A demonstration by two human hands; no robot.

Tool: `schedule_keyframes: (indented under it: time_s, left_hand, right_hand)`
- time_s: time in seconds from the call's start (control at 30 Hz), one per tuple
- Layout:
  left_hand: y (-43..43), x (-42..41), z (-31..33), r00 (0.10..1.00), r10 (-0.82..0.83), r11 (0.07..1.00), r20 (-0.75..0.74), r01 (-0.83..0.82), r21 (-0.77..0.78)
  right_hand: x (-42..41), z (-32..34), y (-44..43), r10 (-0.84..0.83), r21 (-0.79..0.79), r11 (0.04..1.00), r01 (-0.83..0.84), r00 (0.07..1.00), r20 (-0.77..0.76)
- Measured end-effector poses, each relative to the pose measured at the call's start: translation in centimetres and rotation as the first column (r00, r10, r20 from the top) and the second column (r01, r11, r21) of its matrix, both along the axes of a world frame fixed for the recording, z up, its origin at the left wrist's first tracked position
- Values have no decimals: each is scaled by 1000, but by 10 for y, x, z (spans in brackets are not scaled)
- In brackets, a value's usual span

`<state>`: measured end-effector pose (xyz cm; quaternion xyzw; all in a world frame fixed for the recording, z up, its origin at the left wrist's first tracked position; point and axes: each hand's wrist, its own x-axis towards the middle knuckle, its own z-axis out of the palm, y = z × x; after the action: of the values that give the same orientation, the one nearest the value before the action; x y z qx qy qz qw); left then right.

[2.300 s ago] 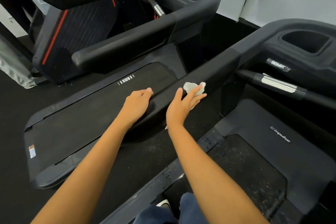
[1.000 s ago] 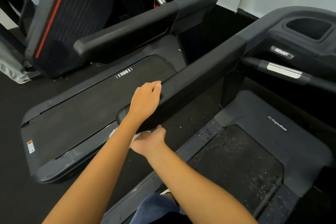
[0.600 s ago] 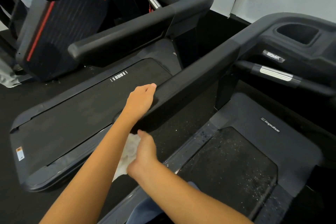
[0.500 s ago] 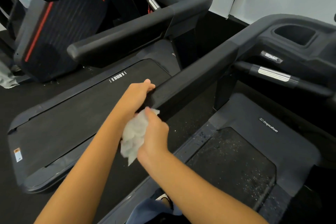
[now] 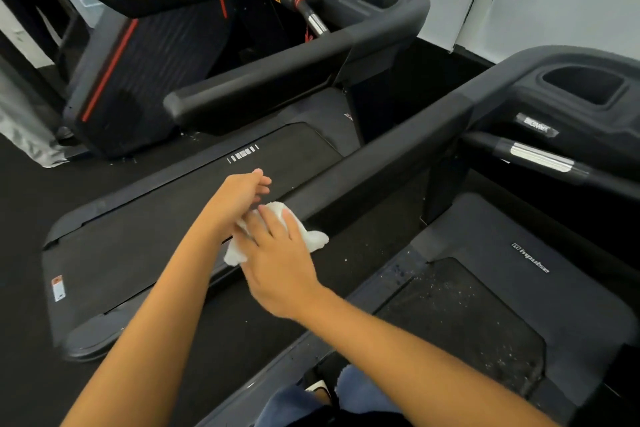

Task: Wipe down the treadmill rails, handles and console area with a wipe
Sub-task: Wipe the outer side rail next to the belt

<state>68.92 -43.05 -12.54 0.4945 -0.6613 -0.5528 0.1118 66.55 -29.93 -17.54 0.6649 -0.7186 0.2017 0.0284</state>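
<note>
White against all the black: wipe point(image 5: 311, 241) bunched just below centre, at the near end of the treadmill's left side rail point(image 5: 398, 156).

Far out at 9 o'clock, the neighbouring treadmill's belt point(image 5: 156, 229), not part of this stroke. Next, at about 10 o'clock from the wipe, left hand point(image 5: 239, 198): fingers extended and loosely open, gripping nothing firmly, blurred; impossible to tell whether the thumb pinches the wipe's near edge. Just to the right and touching, right hand point(image 5: 277, 253): fingers spread and draped over the wipe, gathering it and holding it down by the rail's tip, cloth spilling out at 8 and 3 o'clock from under the palm.

Step in hand, as a judgement: regripping or refolding the wipe at the rail's end, between strokes along that rail.

Running up from the wipe toward 2 o'clock, the rail's long top face. Further right, at 3 o'clock, the chrome-banded pulse handle point(image 5: 536, 158); above it at 2 o'clock, the console's cup holder point(image 5: 585, 85); low at 4 o'clock, the speckled deck point(image 5: 467, 322).

Next move, likely: settle a clean face of the wipe under the right palm, free the left hand, then press and slide up the rail toward 2 o'clock, wrapping round its sides. Handle and console area apparently left to do.
</note>
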Motion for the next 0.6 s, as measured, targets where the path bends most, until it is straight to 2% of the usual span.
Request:
schedule_keyframes:
  time_s: [0.07,0.13,0.2,0.27,0.33,0.37,0.43,0.53,0.6]
  left_hand:
    - [2,-5,1,998,-57,998,15,58,-14]
    - [4,-10,3,993,-115,993,7,115,-25]
    - [7,-17,4,990,-142,989,2,142,-34]
    - [12,-23,5,986,-162,984,43,165,-69]
    - [16,-29,1,984,-172,978,49,177,-111]
    - [18,-31,-1,985,-166,976,55,172,-132]
    - [19,-34,-4,985,-140,978,103,154,-142]
    - [20,-37,-6,976,-160,975,148,180,-133]
    - [23,-39,-6,961,-203,952,185,238,-192]
  right_hand:
    - [-25,11,1,61,-8,998,-61,998,-2]
    - [-62,22,-2,-68,-24,997,68,998,8]
    - [-104,26,-6,-229,-48,973,226,969,-88]
    - [-125,23,-10,-353,-77,934,349,934,-57]
    - [-108,21,-14,-429,-111,898,426,903,-7]
    - [-90,18,-13,-421,-132,896,425,905,54]
    - [-56,6,-2,-280,-121,946,300,947,156]
    - [-63,-1,20,-24,-43,999,26,998,50]
    - [-104,9,17,-4,-33,999,3,999,-32]
